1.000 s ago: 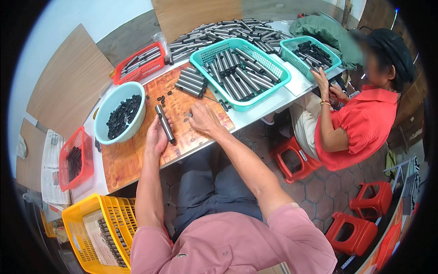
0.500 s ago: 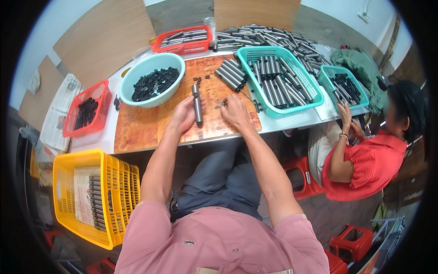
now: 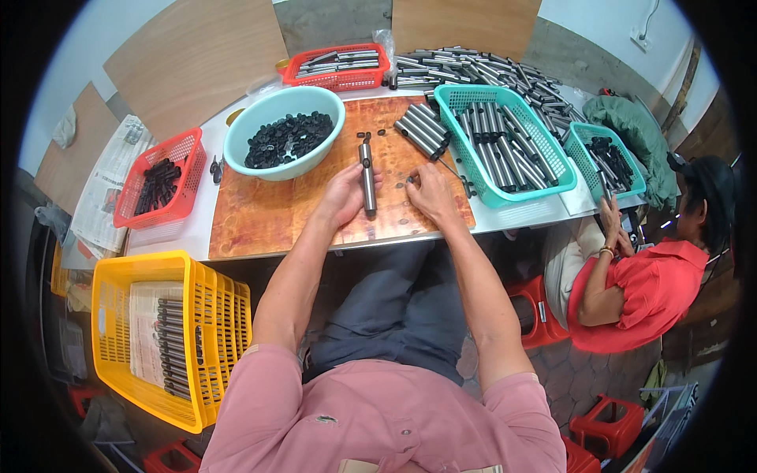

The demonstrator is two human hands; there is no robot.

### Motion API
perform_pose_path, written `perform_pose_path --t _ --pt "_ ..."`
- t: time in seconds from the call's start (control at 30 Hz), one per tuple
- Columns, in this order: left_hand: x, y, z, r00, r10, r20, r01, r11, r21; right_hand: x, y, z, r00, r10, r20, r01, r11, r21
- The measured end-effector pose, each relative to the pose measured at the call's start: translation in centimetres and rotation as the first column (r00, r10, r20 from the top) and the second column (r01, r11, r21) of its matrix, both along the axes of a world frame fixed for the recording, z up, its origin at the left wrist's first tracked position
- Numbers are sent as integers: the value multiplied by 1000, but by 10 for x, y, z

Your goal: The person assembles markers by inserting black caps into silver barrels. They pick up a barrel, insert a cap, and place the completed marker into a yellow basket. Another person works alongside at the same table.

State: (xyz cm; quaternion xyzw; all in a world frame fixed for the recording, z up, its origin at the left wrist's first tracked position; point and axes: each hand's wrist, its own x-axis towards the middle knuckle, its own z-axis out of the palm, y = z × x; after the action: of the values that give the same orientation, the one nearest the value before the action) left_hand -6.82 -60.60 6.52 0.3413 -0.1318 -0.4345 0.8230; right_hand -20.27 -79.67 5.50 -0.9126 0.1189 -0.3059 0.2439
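My left hand (image 3: pixel 344 196) is closed round a metal tube (image 3: pixel 368 187) with black ends, held nearly upright in the picture over the brown wooden board (image 3: pixel 284 213). To its right, my right hand (image 3: pixel 433 193) is low over the board with thumb and fingers pinched. A small dark round piece (image 3: pixel 411 180) shows at those fingertips. Beyond the hands, a few black caps (image 3: pixel 382 132) lie loose on the board. A row of similar tubes (image 3: pixel 421 130) lies past my right hand, beside a thin rod (image 3: pixel 449 167).
A pale blue bowl (image 3: pixel 331 126) holds many black caps. Tubes fill a teal basket (image 3: pixel 505 195), with a tube pile (image 3: pixel 489 67) behind. Red baskets (image 3: pixel 162 214) stand left and back; a yellow crate (image 3: pixel 142 264) is lower left. Right, a person in red (image 3: pixel 639 296) works beside a smaller teal basket (image 3: pixel 579 150).
The whole scene has shifted rightward in the picture as the view turned slightly. Both hands keep nearly the same place over the board, the left still on the tube.
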Motion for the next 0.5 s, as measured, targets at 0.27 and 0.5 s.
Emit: perform_pose_path --t 0.27,0.5 --pt "6 -13 3 998 -43 -37 44 998 43 -1 -2 11 999 5 -54 -2 998 71" --pt "30 -26 12 993 -79 -83 80 997 7 21 -6 46 998 69 0 -68 985 161"
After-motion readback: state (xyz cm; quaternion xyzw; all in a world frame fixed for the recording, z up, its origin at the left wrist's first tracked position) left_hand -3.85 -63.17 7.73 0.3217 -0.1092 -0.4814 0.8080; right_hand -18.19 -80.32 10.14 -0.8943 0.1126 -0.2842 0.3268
